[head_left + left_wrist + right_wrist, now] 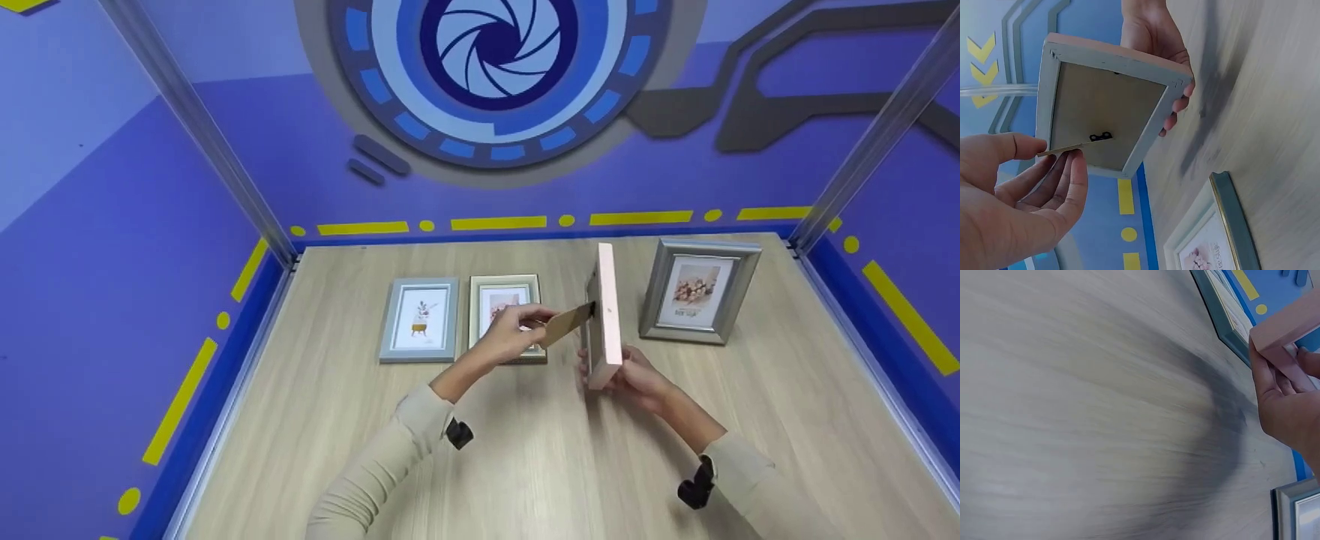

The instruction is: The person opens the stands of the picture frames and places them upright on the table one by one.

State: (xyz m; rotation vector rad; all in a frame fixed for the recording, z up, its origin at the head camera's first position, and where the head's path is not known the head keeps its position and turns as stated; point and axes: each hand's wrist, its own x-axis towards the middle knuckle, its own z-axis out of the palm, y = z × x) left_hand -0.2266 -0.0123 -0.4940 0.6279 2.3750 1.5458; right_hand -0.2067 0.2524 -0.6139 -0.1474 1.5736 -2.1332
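Observation:
My right hand [637, 379] grips a pink picture frame [610, 307] by its lower edge, holding it upright and edge-on in the head view. My left hand [508, 336] pinches the brown easel stand [566, 325] at the back of this frame, between thumb and fingers. In the left wrist view the stand angles out from the brown backing board [1103, 98], joined at a small black hinge [1100, 136]. Seen from the right wrist, fingers wrap round the pink frame's corner [1275, 337]; its picture is hidden in the head view.
A light blue picture frame [386, 322] lies at the left, beside a gold-edged frame [477, 300] partly covered by my left hand. A larger silver frame [739, 292] stands tilted back at the right. Blue walls [247, 135] enclose the wooden table [510, 465].

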